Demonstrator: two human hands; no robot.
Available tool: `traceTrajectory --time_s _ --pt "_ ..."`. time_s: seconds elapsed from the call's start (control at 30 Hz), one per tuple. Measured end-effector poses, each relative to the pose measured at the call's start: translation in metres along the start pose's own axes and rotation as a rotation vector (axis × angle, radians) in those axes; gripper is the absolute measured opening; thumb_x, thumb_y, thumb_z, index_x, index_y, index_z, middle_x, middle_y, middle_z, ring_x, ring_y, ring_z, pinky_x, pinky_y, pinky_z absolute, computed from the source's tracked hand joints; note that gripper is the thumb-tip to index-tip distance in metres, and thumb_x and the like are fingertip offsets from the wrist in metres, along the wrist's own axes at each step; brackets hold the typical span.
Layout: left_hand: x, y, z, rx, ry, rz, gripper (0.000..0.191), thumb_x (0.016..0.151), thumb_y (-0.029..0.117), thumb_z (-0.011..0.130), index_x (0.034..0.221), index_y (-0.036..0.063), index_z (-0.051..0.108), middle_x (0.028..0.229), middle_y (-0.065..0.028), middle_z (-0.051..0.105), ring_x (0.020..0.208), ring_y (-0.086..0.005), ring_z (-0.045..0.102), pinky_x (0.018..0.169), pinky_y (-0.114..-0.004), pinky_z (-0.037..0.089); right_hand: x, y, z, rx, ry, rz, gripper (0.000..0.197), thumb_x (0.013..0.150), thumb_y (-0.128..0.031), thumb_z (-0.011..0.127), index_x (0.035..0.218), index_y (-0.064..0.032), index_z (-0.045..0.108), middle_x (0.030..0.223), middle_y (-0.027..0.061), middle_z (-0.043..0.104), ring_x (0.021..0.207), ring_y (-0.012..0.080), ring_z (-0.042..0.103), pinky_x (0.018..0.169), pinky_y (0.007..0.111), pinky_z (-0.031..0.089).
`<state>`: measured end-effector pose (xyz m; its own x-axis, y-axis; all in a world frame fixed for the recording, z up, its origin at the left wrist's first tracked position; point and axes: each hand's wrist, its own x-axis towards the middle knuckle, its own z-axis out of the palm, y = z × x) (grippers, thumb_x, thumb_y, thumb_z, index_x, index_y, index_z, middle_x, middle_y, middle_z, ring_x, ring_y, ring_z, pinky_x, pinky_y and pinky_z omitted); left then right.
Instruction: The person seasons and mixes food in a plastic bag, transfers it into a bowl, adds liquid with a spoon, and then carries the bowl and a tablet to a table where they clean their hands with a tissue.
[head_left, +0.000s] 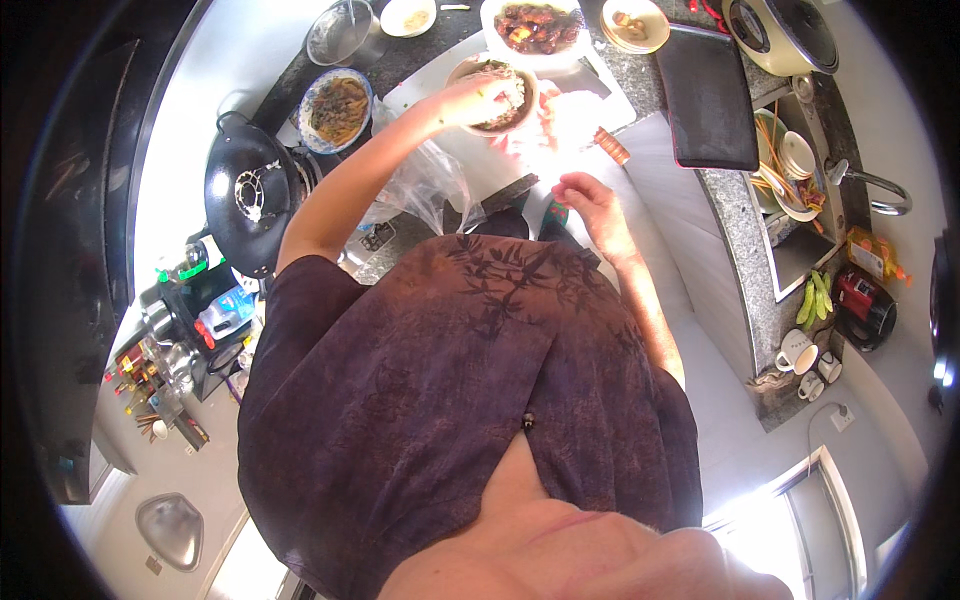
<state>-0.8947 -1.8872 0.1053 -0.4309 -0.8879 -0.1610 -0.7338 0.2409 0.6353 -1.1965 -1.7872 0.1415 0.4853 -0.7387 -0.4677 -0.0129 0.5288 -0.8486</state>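
My left hand reaches into a bowl holding a pale, chopped mixture with green bits. Its fingers are in the mixture; whether they grip any of it is hidden. My right hand is held off the worktop's near edge, fingers loosely bent, with nothing visible in it. Beside the bowl lies something pinkish, washed out by glare, and a brown ribbed object. A white dish of dark, glossy food stands behind the bowl. A clear plastic bag hangs over the edge under my left forearm.
At left are a patterned bowl of food and a black wok. Small stacked bowls, a dark rectangular board or tray and a rice cooker stand at right. Beyond is a sink with bowls and chopsticks.
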Motion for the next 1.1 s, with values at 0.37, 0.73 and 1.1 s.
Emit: traceTrajectory --time_s 0.37,0.73,1.1 --pt "0.007 0.013 -0.016 -0.172 0.094 -0.062 0.027 0.084 0.011 0.055 0.11 0.009 0.063 0.102 -0.0123 0.062 0.091 -0.022 0.061 0.082 -0.035 0.048 -0.002 0.003 -0.01 0.01 0.021 -0.003 0.026 0.092 -0.007 0.052 0.114 0.006 0.055 0.102 0.0132 0.064 0.097 0.0182 0.06 0.09 0.029 0.047" --pt "-0.074 0.121 -0.094 -1.011 -0.274 0.026 0.039 0.09 0.017 0.056 0.125 0.0017 0.052 0.106 -0.0107 0.06 0.088 -0.0186 0.058 0.078 -0.03 0.049 -0.008 -0.018 -0.001 -0.061 0.069 -0.032 0.025 0.091 -0.007 0.05 0.112 0.0055 0.055 0.099 0.0103 0.064 0.088 0.0142 0.059 0.081 0.027 0.047" --pt "-0.144 0.233 -0.149 -1.422 -0.721 0.998 0.045 0.083 0.0 0.049 0.127 -0.0087 0.046 0.105 -0.017 0.059 0.079 -0.0237 0.053 0.065 -0.03 0.046 0.005 -0.008 0.034 -0.158 0.047 0.017 0.027 0.09 -0.007 0.048 0.114 0.006 0.054 0.1 0.0106 0.064 0.09 0.0152 0.06 0.083 0.028 0.046"
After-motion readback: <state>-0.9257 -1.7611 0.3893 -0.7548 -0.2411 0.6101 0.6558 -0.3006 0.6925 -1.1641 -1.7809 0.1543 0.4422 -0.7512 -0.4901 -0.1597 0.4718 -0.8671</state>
